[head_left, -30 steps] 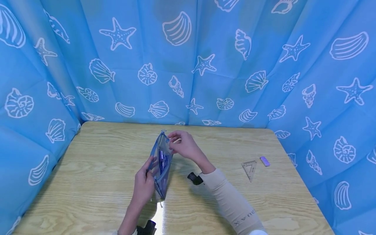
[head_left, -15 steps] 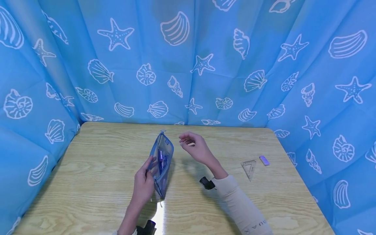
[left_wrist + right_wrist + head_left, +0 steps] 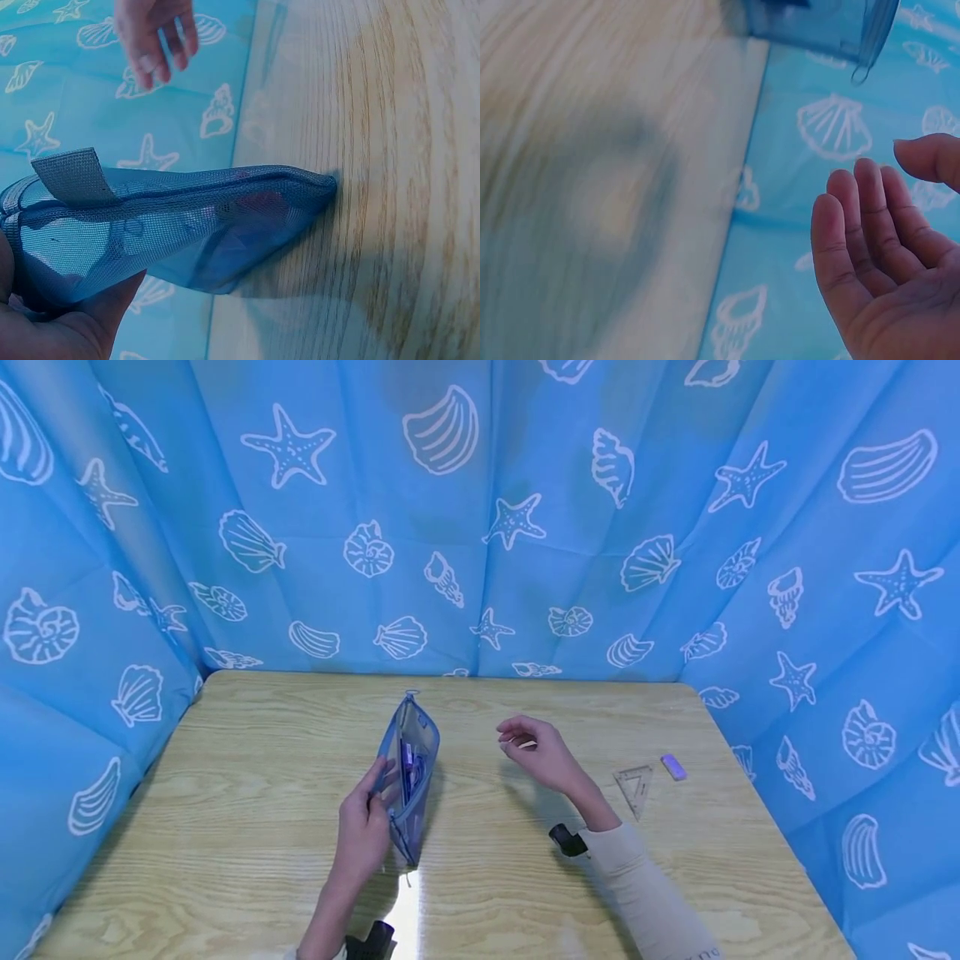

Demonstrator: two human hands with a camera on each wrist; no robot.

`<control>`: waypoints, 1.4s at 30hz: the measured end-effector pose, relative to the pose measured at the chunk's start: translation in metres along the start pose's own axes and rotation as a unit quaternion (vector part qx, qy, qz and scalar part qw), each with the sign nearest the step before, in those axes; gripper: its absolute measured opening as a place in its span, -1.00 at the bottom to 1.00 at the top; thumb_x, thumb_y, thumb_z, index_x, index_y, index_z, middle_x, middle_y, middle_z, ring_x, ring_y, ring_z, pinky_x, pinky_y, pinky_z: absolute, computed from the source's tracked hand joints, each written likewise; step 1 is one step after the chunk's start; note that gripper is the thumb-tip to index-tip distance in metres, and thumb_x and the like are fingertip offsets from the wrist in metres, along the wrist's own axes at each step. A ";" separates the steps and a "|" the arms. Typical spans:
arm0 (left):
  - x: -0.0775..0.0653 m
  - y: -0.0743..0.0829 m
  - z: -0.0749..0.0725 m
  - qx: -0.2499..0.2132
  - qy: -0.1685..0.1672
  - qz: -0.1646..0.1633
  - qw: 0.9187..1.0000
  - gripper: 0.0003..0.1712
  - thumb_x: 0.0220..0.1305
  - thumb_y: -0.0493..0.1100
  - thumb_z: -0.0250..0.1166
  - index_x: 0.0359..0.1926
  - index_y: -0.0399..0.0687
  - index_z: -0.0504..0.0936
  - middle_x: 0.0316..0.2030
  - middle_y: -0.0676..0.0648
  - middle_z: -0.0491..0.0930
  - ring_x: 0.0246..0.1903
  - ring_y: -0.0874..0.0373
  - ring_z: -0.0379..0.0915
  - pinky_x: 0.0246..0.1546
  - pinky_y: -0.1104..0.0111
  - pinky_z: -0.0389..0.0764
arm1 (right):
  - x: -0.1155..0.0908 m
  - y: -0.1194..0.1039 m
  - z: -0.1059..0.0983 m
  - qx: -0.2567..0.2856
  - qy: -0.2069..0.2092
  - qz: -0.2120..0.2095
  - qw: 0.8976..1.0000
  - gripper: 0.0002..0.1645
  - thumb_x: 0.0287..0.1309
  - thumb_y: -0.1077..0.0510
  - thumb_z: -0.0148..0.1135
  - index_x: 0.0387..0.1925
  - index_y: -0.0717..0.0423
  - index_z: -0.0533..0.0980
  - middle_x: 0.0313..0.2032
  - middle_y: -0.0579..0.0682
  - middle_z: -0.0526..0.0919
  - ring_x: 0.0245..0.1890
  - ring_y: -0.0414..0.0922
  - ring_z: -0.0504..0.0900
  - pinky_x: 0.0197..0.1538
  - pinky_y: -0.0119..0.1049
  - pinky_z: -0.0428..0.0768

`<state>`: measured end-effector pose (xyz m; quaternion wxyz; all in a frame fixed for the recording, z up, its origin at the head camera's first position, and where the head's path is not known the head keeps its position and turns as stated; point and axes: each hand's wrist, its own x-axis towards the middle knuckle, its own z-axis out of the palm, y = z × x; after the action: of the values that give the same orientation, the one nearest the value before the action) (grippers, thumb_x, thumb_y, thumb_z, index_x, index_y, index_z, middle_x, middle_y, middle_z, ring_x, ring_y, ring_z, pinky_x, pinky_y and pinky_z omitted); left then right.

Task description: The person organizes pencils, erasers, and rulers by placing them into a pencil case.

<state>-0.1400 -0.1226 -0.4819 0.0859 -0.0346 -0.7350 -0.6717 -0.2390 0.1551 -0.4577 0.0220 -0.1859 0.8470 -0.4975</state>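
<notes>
A blue mesh zip pouch stands on the table left of centre, its top gaping. Inside it lie purple and dark items, too small to name. My left hand grips the pouch's near left side, thumb and fingers on the mesh; in the left wrist view the pouch runs out from that hand. My right hand hovers over the table to the right of the pouch, holding nothing. In the right wrist view that hand shows relaxed, slightly bent fingers, with the pouch's ring end above.
On the right part of the wooden table lie a clear set square and a purple-and-white eraser. A blue curtain with shell prints encloses the back and both sides.
My right hand has let go of the pouch's far right edge and moved right, away from it. My left hand keeps its grip, and the pouch stays about where it was.
</notes>
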 end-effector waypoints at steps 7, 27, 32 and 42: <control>-0.001 0.002 0.000 0.004 0.002 0.000 1.000 -0.34 0.38 -0.57 -0.29 0.50 -0.47 0.11 0.39 -0.44 0.32 0.35 -0.34 0.35 0.32 0.15 0.52 | -0.020 0.027 -0.028 -0.020 0.017 -0.002 1.000 -0.73 0.37 0.30 0.20 0.06 0.29 0.58 -0.13 0.26 0.68 -0.16 -0.04 0.66 -0.05 -0.29 0.72; 0.000 0.002 0.006 0.001 -0.002 0.002 1.000 -0.33 0.37 -0.57 -0.29 0.50 -0.47 0.09 0.40 -0.44 0.31 0.35 -0.34 0.34 0.32 0.16 0.52 | -0.092 0.093 -0.121 -0.116 0.088 0.043 0.988 -0.66 0.38 0.27 0.22 0.12 0.35 0.55 -0.14 0.20 0.70 -0.22 -0.25 0.62 -0.13 -0.48 0.68; 0.000 0.002 0.006 0.002 -0.004 0.004 1.000 -0.34 0.38 -0.57 -0.31 0.50 -0.48 0.10 0.41 -0.43 0.30 0.36 -0.33 0.33 0.33 0.16 0.52 | -0.103 0.102 -0.134 -0.127 0.102 0.042 0.986 -0.63 0.37 0.30 0.22 0.15 0.38 0.53 -0.13 0.25 0.69 -0.23 -0.27 0.62 -0.16 -0.50 0.68; 0.001 0.001 0.007 0.008 -0.004 -0.004 1.000 -0.35 0.40 -0.56 -0.30 0.50 -0.46 0.11 0.41 -0.41 0.31 0.37 -0.31 0.32 0.33 0.16 0.52 | -0.117 0.118 -0.166 -0.175 0.129 0.061 0.974 -0.56 0.32 0.34 0.23 0.19 0.43 0.48 -0.07 0.32 0.66 -0.21 -0.17 0.63 -0.20 -0.58 0.65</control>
<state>-0.1414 -0.1153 -0.4813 0.0800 -0.0337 -0.7410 -0.6659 -0.2015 0.3846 -0.4918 -0.0900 -0.0691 0.9265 -0.3587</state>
